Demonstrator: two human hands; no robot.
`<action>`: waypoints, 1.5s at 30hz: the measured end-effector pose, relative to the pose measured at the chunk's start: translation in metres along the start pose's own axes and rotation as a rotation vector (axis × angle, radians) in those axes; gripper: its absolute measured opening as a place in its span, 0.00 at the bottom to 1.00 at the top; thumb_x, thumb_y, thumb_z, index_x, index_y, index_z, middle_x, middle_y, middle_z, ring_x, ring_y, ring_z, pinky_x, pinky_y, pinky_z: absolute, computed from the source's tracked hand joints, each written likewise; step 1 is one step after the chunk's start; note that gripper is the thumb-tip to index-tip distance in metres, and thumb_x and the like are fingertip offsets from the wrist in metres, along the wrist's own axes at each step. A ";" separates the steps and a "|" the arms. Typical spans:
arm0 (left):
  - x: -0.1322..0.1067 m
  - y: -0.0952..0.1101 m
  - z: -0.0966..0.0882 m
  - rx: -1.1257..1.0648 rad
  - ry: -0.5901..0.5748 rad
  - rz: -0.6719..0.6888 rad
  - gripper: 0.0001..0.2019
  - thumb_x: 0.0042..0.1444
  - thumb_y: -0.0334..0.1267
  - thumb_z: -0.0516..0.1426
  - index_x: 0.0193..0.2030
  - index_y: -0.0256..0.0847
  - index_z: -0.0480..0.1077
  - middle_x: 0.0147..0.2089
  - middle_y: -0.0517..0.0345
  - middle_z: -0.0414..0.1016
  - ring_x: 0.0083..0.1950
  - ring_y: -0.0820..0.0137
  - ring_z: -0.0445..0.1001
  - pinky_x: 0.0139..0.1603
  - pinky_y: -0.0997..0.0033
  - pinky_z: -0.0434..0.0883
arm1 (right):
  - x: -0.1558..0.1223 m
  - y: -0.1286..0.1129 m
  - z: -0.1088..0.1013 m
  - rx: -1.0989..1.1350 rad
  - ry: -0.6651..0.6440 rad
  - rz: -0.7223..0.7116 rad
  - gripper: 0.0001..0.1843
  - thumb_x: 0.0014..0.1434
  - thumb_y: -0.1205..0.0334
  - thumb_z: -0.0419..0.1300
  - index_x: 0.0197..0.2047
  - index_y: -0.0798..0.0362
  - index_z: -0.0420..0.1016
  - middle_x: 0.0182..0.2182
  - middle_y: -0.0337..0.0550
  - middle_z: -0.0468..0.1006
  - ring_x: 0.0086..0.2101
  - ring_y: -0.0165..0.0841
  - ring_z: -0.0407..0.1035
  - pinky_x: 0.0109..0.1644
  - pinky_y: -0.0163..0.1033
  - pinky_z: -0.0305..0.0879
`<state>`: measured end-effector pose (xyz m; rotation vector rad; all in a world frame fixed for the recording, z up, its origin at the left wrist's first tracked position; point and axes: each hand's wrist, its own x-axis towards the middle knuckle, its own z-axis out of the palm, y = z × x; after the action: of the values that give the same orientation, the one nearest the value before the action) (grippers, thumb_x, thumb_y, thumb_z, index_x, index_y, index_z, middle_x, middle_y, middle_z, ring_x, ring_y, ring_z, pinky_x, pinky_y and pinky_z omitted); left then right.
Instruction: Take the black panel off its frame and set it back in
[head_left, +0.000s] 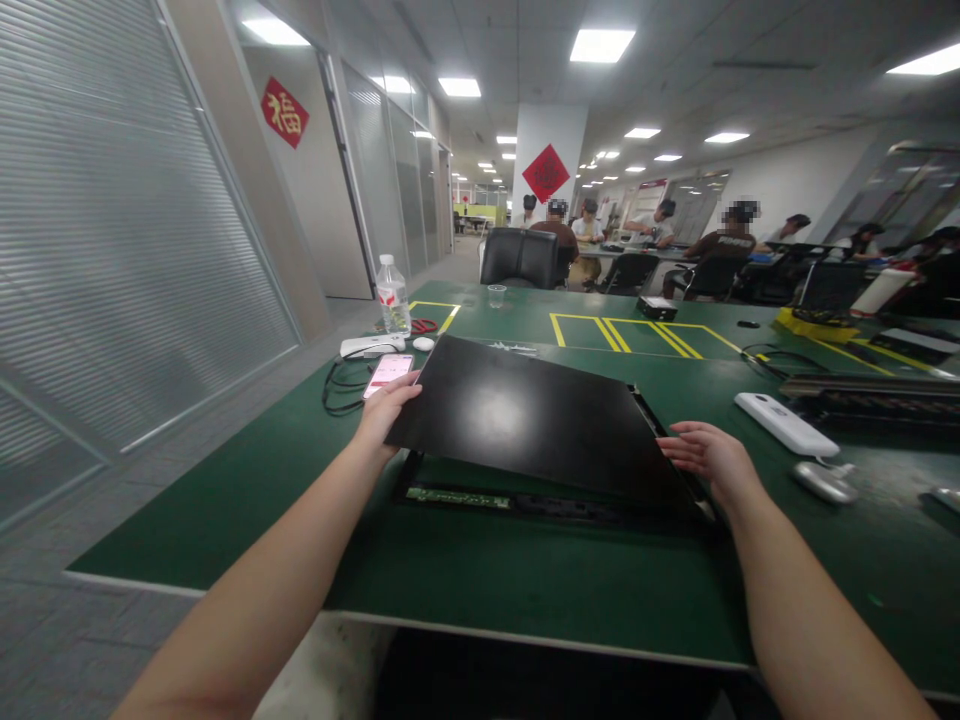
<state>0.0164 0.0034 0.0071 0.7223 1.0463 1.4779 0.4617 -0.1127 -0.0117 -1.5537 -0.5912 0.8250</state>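
A glossy black display panel (517, 415) is tilted over a dark frame, its left side raised and its right side low at the frame. My left hand (384, 415) grips the panel's left edge, thumb on top and the other fingers hidden beneath. At the right edge, my right hand (709, 460) has its fingers stretched out toward the panel and the frame's side; whether the fingertips press on it is hard to tell. Along the frame's near side (592, 508) runs a green circuit board strip (457, 497), showing below the panel.
Left of the panel lie a phone (390, 375), black cables, a white device (373, 346), red-handled scissors (424, 326) and a water bottle (393, 298). To the right are a white power bank (785, 425) and a silver mouse-like object (825, 481). People sit farther back.
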 end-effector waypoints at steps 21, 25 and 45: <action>-0.001 -0.018 0.004 0.058 -0.010 -0.110 0.20 0.49 0.20 0.64 0.50 0.32 0.81 0.32 0.53 0.84 0.29 0.69 0.80 0.33 0.73 0.77 | 0.005 0.007 -0.002 -0.061 0.105 -0.036 0.06 0.52 0.73 0.60 0.32 0.53 0.74 0.23 0.49 0.82 0.23 0.35 0.78 0.26 0.34 0.76; -0.001 -0.021 0.001 0.062 -0.051 -0.108 0.21 0.50 0.21 0.65 0.53 0.32 0.79 0.34 0.52 0.85 0.30 0.69 0.81 0.34 0.73 0.77 | 0.003 0.006 -0.003 -0.080 0.119 -0.057 0.05 0.53 0.71 0.60 0.32 0.52 0.74 0.22 0.48 0.81 0.24 0.36 0.79 0.27 0.35 0.76; -0.002 -0.024 0.003 0.118 -0.061 -0.150 0.22 0.51 0.23 0.67 0.54 0.34 0.79 0.34 0.52 0.85 0.28 0.68 0.81 0.32 0.72 0.78 | 0.009 0.011 -0.004 -0.250 0.127 -0.086 0.04 0.55 0.67 0.61 0.35 0.53 0.76 0.23 0.47 0.81 0.23 0.34 0.76 0.23 0.33 0.72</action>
<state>0.0294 0.0016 -0.0128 0.7503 1.1233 1.2666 0.4696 -0.1102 -0.0244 -1.7801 -0.6833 0.5987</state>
